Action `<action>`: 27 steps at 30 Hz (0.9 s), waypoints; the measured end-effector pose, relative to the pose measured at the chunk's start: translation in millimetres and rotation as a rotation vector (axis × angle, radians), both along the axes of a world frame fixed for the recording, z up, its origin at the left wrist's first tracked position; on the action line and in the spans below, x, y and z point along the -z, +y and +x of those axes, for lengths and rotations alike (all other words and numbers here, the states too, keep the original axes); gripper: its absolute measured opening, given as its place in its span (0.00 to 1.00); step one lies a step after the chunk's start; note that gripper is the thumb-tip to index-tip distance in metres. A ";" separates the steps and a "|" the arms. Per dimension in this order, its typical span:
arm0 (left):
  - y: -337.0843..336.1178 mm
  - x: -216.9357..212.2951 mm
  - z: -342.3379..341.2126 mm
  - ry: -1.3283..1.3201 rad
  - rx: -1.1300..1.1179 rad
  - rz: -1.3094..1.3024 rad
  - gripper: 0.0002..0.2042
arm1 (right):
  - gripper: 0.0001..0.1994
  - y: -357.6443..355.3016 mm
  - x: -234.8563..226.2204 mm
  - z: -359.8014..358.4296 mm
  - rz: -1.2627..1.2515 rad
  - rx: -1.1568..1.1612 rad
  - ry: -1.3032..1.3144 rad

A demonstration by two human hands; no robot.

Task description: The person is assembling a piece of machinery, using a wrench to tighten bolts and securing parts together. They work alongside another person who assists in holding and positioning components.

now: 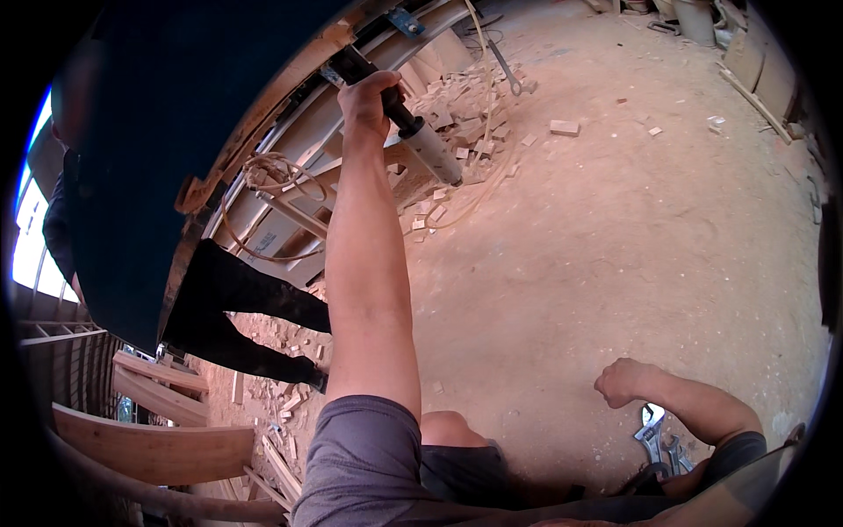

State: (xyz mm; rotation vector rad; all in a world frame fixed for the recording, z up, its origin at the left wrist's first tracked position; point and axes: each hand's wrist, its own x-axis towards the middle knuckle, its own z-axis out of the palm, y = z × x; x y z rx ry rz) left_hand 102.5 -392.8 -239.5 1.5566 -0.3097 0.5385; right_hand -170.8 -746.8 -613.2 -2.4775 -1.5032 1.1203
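Note:
My left arm reaches far out, and my left hand (367, 98) is wrapped round the black upper part of a tool-like cylinder (432, 151), whose lower end is a grey metal tube. Its top meets the underside of a large dark panel (193, 97) with a rusty edge; whether it is fixed there I cannot tell. Lower right, my right hand (628, 383) is closed in a fist over the floor, with nothing showing in it. Just below that wrist lies an adjustable wrench (651, 429), with another metal wrench (676, 457) beside it.
A person in dark trousers (255, 307) stands beyond the panel. Wood offcuts (465, 114) litter the dusty floor (544, 263). A coiled hose (281, 171) hangs by the machine frame, and a long spanner (505, 68) lies farther off. Curved wooden pieces (158, 443) are at the lower left.

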 end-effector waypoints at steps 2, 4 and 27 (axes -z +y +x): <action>3.6 0.7 -6.0 -0.005 0.001 -0.004 0.07 | 0.14 2.4 -2.5 -0.3 -0.012 -0.009 -0.002; 4.3 4.5 -14.6 -0.011 0.008 -0.009 0.07 | 0.15 2.3 -4.2 -1.2 -0.029 -0.014 -0.005; -11.5 1.1 22.0 0.025 -0.096 0.015 0.07 | 0.16 7.9 -11.9 -4.6 -0.044 -0.038 -0.015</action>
